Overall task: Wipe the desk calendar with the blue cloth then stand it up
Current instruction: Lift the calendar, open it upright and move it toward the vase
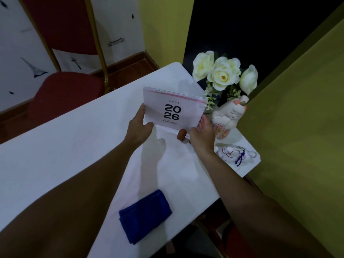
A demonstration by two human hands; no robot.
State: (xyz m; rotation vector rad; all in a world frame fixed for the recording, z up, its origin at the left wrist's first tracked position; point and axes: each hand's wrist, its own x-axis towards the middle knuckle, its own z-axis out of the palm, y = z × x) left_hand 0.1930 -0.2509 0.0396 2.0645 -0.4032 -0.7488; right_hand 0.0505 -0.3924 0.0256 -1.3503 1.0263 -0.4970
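A white desk calendar (172, 108) with "2026" on its cover and a pink spiral-bound top is held upright over the white table (74, 146). My left hand (138, 127) grips its lower left edge. My right hand (201, 135) grips its lower right corner, thumb on the folded base flap. Between my forearms, close to the table's near edge, lies the folded blue cloth (144, 215), with neither hand touching it.
White artificial roses in a vase (223, 75) stand right behind the calendar. A ceramic cat figurine (228, 118) and a smaller white figurine (234, 153) sit at the table's right edge. A red chair (65, 90) stands to the left, a green wall to the right.
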